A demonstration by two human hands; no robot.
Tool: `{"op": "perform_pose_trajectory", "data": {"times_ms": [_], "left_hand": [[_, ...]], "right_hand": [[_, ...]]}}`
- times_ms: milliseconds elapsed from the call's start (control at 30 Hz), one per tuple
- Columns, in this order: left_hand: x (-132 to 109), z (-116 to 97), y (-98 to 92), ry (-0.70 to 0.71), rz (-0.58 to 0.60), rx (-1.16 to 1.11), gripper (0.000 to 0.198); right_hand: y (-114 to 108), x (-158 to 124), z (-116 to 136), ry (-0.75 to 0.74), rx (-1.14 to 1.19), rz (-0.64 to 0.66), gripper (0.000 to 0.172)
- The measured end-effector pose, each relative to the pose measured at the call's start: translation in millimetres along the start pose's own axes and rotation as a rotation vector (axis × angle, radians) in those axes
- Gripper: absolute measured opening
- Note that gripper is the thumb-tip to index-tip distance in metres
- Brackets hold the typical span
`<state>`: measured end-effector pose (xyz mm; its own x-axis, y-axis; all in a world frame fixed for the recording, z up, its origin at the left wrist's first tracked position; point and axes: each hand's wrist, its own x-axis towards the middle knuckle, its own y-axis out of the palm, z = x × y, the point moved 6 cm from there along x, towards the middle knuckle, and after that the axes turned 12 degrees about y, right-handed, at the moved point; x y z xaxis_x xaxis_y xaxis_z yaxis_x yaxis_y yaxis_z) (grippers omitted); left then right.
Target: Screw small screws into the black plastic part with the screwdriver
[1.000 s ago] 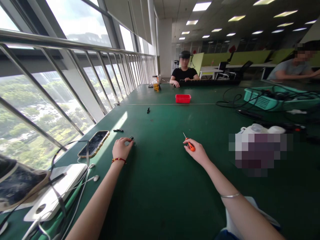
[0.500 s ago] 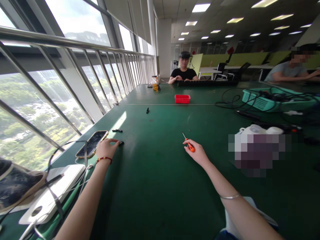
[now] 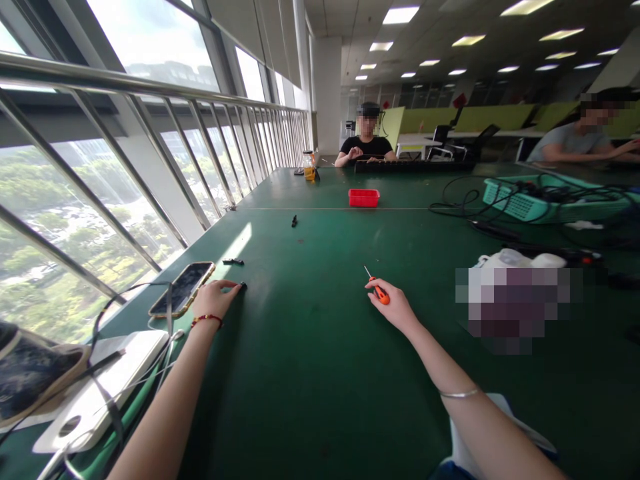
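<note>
My left hand (image 3: 216,298) rests low over the green table (image 3: 300,347), its fingertips closed on a small black part (image 3: 243,285) whose kind I cannot make out. Just beyond it lies a second black piece (image 3: 233,262), and farther off a third small black piece (image 3: 294,221). A screwdriver (image 3: 382,295) with an orange and black handle is in my right hand (image 3: 395,307). Its thin metal shaft points away from me and to the left, and the fingers are curled round the handle.
A phone (image 3: 183,290), cables and a white device (image 3: 103,393) line the left edge by the railing. Farther back sits a red tray (image 3: 364,198). On the right are a teal basket (image 3: 520,203) of cables and a blurred white bag-like thing (image 3: 510,257). People sit at the far side.
The small black part at my left fingertips is now more covered by the fingers. My right hand keeps the screwdriver in nearly the same place. The view shifts slightly.
</note>
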<state>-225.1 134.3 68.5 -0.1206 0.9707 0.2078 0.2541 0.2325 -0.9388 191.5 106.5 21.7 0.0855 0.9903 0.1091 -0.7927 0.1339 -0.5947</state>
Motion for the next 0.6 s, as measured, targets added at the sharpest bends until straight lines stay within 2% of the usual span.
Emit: {"op": "perform_pose_trajectory", "data": {"times_ms": [300,467,600], "left_hand": [[1.9,3.5,2.8,0.038,-0.037,-0.092,0.039],[-3.1,7.6,6.0,-0.01,-0.08,-0.118,0.039],[-3.0,-2.7,14.2,0.015,-0.06,-0.069,0.033]], "right_hand": [[0.2,0.1,-0.1,-0.011,-0.007,-0.005,0.016],[-1.8,-1.7,3.2,-0.014,-0.01,-0.008,0.018],[-3.6,-3.9,9.0,-0.026,0.021,-0.018,0.025]]}}
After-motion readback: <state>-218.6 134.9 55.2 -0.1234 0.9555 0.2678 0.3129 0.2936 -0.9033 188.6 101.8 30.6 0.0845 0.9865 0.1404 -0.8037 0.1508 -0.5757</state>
